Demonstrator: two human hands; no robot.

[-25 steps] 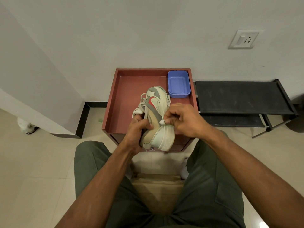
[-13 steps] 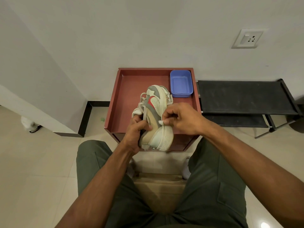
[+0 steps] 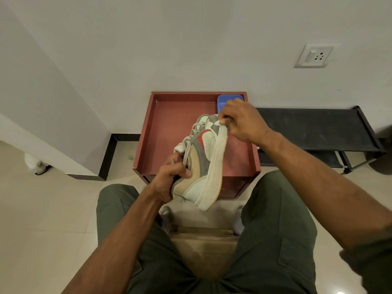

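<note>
While the sneaker (image 3: 203, 158) is held above the red counter (image 3: 169, 124), a white wad (image 3: 217, 123) meets its toe edge.
Left hand (image 3: 169, 179) grips collar; right hand (image 3: 241, 122) pinches wad. Risk: hard rub twists shoe loose, knocking blue tub (image 3: 221, 100).

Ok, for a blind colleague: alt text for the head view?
A person's left hand grips a white and tan sneaker by its opening, while the right hand pinches a small white wad against the sole's edge at the toe, above a red-brown tray holding a blue tub.
</note>
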